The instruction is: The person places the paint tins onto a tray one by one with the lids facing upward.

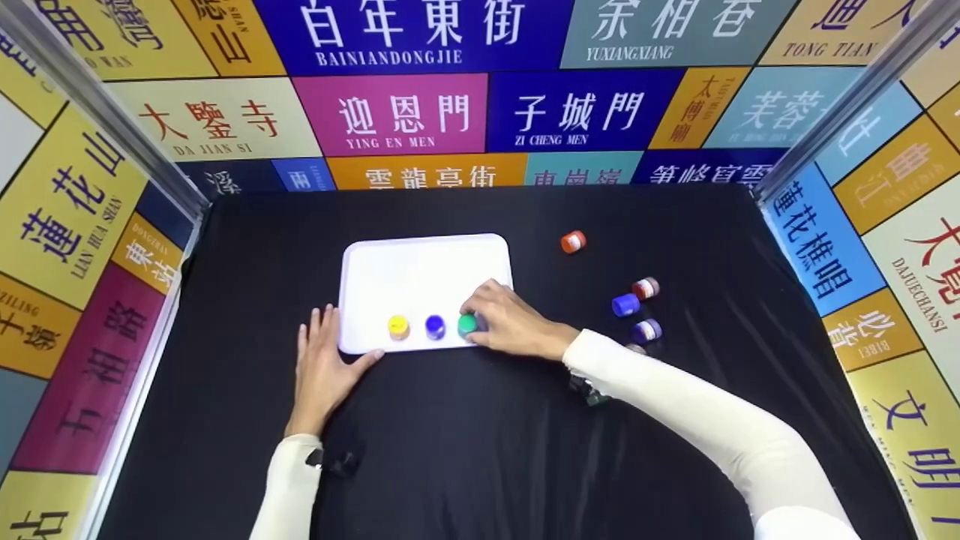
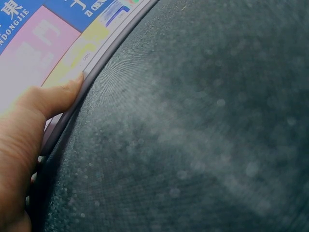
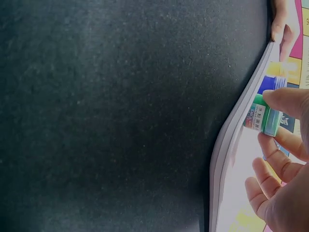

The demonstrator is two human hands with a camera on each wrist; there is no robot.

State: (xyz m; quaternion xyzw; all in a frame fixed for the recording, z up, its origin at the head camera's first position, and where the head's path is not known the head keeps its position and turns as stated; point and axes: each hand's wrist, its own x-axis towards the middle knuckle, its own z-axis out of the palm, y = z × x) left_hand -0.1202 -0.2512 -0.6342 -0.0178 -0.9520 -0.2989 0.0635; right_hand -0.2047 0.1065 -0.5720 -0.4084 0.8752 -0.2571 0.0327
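A white tray (image 1: 420, 281) lies on the black cloth. Along its front edge stand a yellow paint jar (image 1: 398, 327), a blue paint jar (image 1: 435, 327) and a green paint jar (image 1: 467, 325). My right hand (image 1: 516, 321) pinches the green jar between thumb and fingers; its printed label shows in the right wrist view. At the tray's front left corner rests my left hand (image 1: 324, 375), fingers extended beside the left side and thumb touching the front edge. The left wrist view shows this thumb (image 2: 63, 96) against the tray's rim.
To the right of the tray lie a red-orange jar (image 1: 573, 241), a dark red jar (image 1: 645, 288), a blue jar (image 1: 625, 304) and a purple-blue jar (image 1: 646, 331). Another jar is partly hidden by the right sleeve (image 1: 697, 405). Printed panels (image 1: 390, 112) enclose the back and sides.
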